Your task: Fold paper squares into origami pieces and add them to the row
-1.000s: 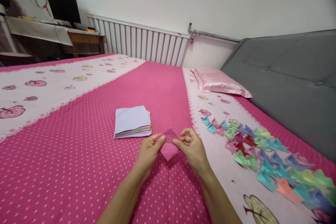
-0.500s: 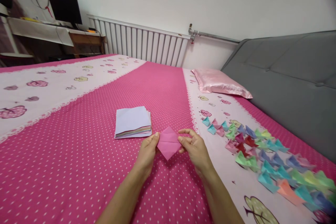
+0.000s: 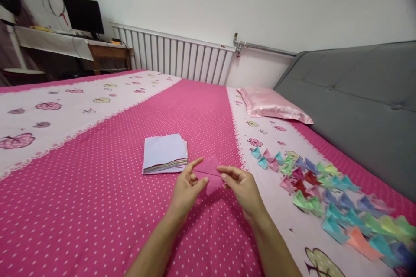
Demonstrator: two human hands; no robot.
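A folded pink paper (image 3: pixel 209 174), diamond-shaped, sits between both hands just above the pink dotted bedsheet (image 3: pixel 97 207). My left hand (image 3: pixel 187 188) pinches its left corner with thumb and forefinger. My right hand (image 3: pixel 242 187) grips the right side, fingers curled onto the fold. A stack of coloured square papers (image 3: pixel 165 154) with a white sheet on top lies just beyond my left hand.
Several folded paper boats (image 3: pixel 325 194) in mixed colours lie in rows on the sheet to the right. A pink satin pillow (image 3: pixel 273 104) rests by the grey headboard (image 3: pixel 357 108). A white radiator (image 3: pixel 175 56) and a desk (image 3: pixel 107 54) stand by the far wall.
Both hands have shifted on the pink paper: the fingers now press over its middle fold, and the piece looks flatter and more covered than a second ago.
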